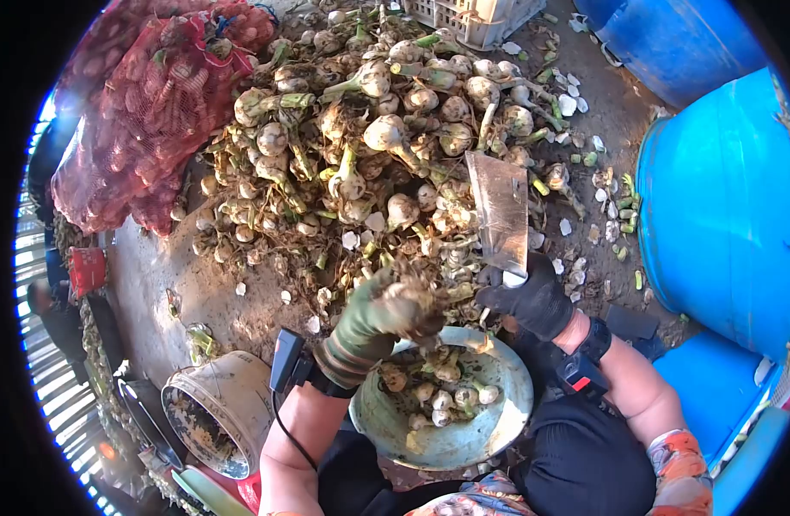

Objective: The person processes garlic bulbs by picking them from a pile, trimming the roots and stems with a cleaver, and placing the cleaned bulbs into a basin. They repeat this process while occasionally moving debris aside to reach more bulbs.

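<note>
My left hand [366, 311], in a green glove with a striped cuff, is closed around a garlic bulb [409, 308] with shaggy roots; both are smeared by motion. A short stalk points from the bulb toward my right hand [537, 301]. That hand wears a dark glove and grips a cleaver [501, 215] by its handle, the broad, dirt-marked blade standing up and away from me. Below both hands is a pale green basin [438, 451] with several trimmed garlic bulbs [445, 404] inside. Ahead lies a large heap of garlic [352, 172] with stalks and dry roots.
A red mesh sack [145, 129] full of bulbs stands at left. A dirty white bucket [231, 387] leans lower left. Blue tubs [722, 198] line the right side. At the back is a white crate [481, 21]. Stalk cuttings [623, 211] and skins litter the floor.
</note>
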